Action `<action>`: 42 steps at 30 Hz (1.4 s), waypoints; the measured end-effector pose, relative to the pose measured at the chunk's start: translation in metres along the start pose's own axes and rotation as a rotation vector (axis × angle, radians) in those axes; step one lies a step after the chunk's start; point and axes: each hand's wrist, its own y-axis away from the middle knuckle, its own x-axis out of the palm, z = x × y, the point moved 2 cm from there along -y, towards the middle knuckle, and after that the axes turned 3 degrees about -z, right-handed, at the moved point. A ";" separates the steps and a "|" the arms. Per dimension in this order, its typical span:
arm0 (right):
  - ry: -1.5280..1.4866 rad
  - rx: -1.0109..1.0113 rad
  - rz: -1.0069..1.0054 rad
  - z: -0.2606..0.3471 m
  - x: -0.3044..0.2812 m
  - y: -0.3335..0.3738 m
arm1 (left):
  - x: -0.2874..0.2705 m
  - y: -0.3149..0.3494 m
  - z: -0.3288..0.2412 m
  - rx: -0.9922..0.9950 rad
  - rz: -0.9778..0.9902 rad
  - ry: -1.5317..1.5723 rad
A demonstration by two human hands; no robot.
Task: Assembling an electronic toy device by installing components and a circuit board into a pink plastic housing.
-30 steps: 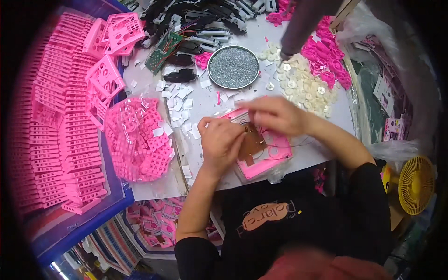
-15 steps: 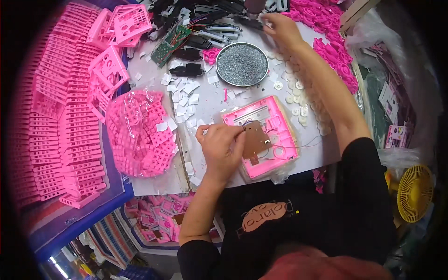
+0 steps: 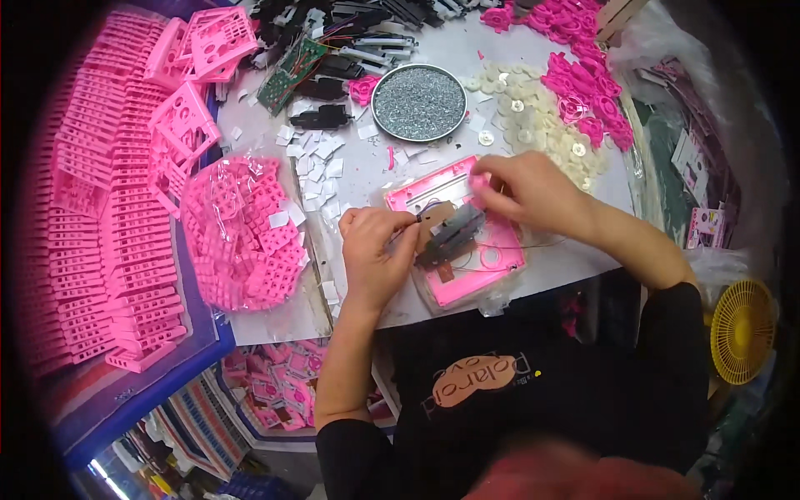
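Observation:
My left hand (image 3: 377, 250) is closed in a pinch on the edge of a brown circuit board (image 3: 432, 220). The board is tilted up over a pink plastic housing (image 3: 467, 290), which lies at the table's front. Beside the board sits a dark grey block-like part (image 3: 457, 235); whether it is joined to the board I cannot tell. Thin wires run among these parts and out to the right. My right hand (image 3: 537, 193) hovers at the housing's upper right edge, its fingers curved and apart, slightly blurred. Pink plastic shows between the fingertips, seemingly the housing wall.
Behind the housing stands a round dish of small metal screws (image 3: 419, 102). White squares (image 3: 321, 167), a bag of pink parts (image 3: 242, 233) and stacked pink housings (image 3: 137, 217) are on the left. Pale discs (image 3: 533, 117) and magenta parts (image 3: 583, 75) lie right; black parts (image 3: 358, 62) at the back.
My right hand has come back from the far black parts to the housing. The board has tipped up, and the dark part now shows beside it. The whole view has shifted slightly.

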 end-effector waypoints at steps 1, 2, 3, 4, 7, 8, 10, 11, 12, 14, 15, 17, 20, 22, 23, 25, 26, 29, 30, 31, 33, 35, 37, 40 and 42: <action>0.164 -0.215 -0.151 0.002 0.002 0.005 | -0.003 -0.002 -0.002 0.010 0.017 -0.012; 0.326 -0.430 -0.303 0.006 0.004 0.011 | -0.005 -0.003 -0.003 0.020 0.034 -0.023; 0.294 -0.492 -0.257 0.015 0.005 0.013 | -0.005 -0.005 -0.004 0.041 0.054 -0.017; 0.291 -0.556 -0.204 0.014 0.008 0.009 | -0.005 -0.008 -0.004 0.063 0.073 -0.012; 0.224 -0.681 -0.088 -0.003 0.030 0.000 | -0.007 -0.014 -0.008 0.117 0.163 -0.028; 0.225 -0.655 -0.087 -0.007 0.032 0.002 | -0.007 -0.016 -0.009 0.134 0.199 -0.038; 0.219 -0.615 -0.073 -0.004 0.033 0.002 | -0.011 -0.019 -0.008 0.178 0.234 -0.054; 0.216 -0.585 -0.072 -0.001 0.035 0.002 | -0.013 -0.021 -0.007 0.200 0.252 -0.062; 0.218 -0.550 -0.074 0.002 0.035 0.004 | -0.014 -0.025 -0.007 0.253 0.281 -0.104; 0.195 -0.546 -0.072 0.004 0.038 0.002 | -0.016 -0.030 -0.010 0.359 0.339 -0.189; 0.171 -0.576 -0.068 0.004 0.040 0.000 | -0.016 -0.030 -0.012 0.395 0.347 -0.223; 0.171 -0.620 -0.069 0.006 0.043 -0.001 | -0.016 -0.030 -0.018 0.469 0.364 -0.289; 0.231 -0.649 -0.081 0.009 0.045 -0.001 | -0.018 -0.023 -0.024 0.477 0.345 -0.339; 0.255 -0.659 -0.082 0.011 0.045 -0.002 | -0.020 -0.014 -0.025 0.234 0.323 -0.218; 0.297 -0.672 -0.071 0.014 0.045 -0.002 | -0.019 -0.011 -0.024 0.113 0.311 -0.157; 0.390 -0.697 -0.051 0.025 0.045 -0.002 | -0.013 -0.010 -0.021 -0.106 0.325 -0.038; 0.400 -0.681 -0.047 0.028 0.046 -0.001 | -0.011 -0.009 -0.019 -0.216 0.331 0.022; 0.449 -0.650 -0.054 0.038 0.049 0.003 | -0.013 -0.016 -0.018 -0.376 0.405 0.092; 0.481 -0.640 -0.071 0.041 0.051 0.006 | -0.013 -0.017 -0.017 -0.374 0.414 0.092; 0.513 -0.630 -0.089 0.043 0.052 0.008 | -0.012 -0.018 -0.017 -0.373 0.422 0.093; 0.606 -0.606 -0.060 0.044 0.057 0.012 | -0.010 -0.020 -0.017 -0.332 0.415 0.086; 0.696 -0.597 -0.070 0.045 0.059 0.014 | -0.007 -0.020 -0.017 -0.252 0.385 0.073; 0.783 -0.604 -0.119 0.047 0.062 0.014 | -0.004 -0.022 -0.021 -0.168 0.335 0.010; 0.651 -0.587 -0.085 0.046 0.055 0.012 | -0.003 -0.025 -0.021 -0.141 0.352 -0.015; 0.484 -0.514 -0.049 0.041 0.047 0.011 | -0.001 -0.030 -0.018 -0.108 0.421 -0.045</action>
